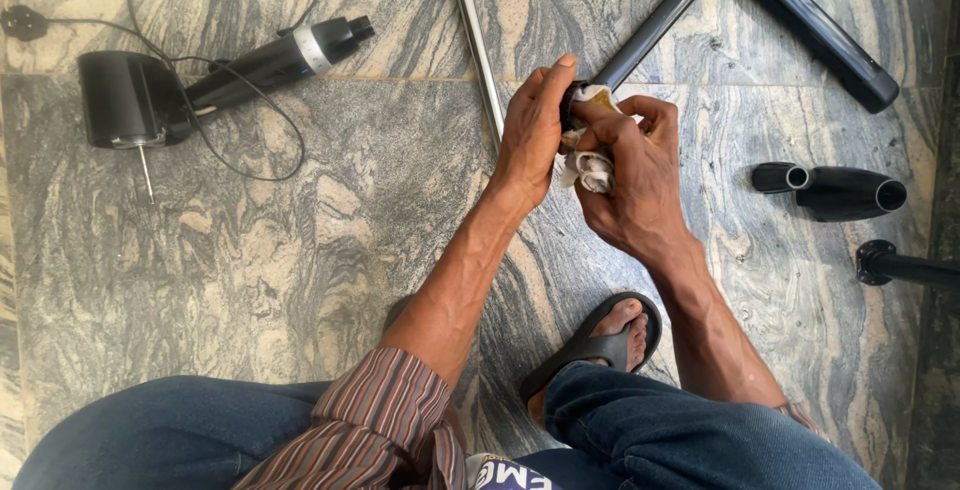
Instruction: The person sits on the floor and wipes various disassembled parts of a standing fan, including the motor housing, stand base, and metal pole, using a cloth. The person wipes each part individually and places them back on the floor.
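Both hands meet at the near end of the dark tube (655, 25), which runs far-right: left hand (530, 135) grips it, right hand (630, 175) fingers pinching a white cloth (592, 168)

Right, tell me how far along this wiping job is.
Done: nothing clearly; I cannot tell which parts are clean. In hand: left hand holds the black tube's end while right hand presses a white cloth on it. Left: black connector and motor unit lie untouched.
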